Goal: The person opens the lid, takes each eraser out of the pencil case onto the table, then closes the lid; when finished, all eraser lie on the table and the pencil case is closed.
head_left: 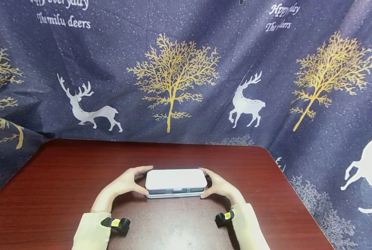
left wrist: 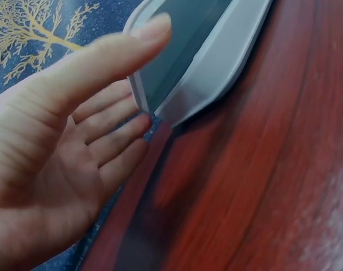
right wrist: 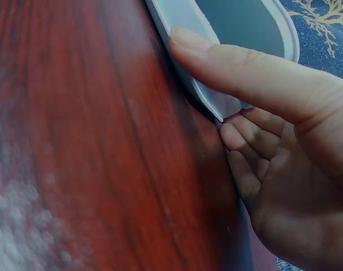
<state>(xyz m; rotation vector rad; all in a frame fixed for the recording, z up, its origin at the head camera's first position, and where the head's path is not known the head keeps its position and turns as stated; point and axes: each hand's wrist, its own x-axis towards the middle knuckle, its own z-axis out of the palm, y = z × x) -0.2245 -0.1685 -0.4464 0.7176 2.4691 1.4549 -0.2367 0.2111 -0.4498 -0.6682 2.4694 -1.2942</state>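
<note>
A white oblong case with rounded corners (head_left: 176, 178) lies on the table, its lid raised a little along the near side. Through that gap a dark grey-green inside (left wrist: 185, 42) shows; what it contains cannot be made out. My left hand (head_left: 128, 182) holds the case's left end, thumb at the lid's near edge and fingers behind. At the opposite end my right hand (head_left: 218, 185) grips the case, its thumb against the near wall of the base (right wrist: 188, 65). Part of the fingers of both hands is hidden by the case.
The case stands on a glossy reddish-brown table (head_left: 79, 163). Behind it hangs a dark blue cloth (head_left: 198, 114) printed with white deer and yellow trees. A black strap device (head_left: 120, 224) sits on the left sleeve, another (head_left: 225, 218) on the right.
</note>
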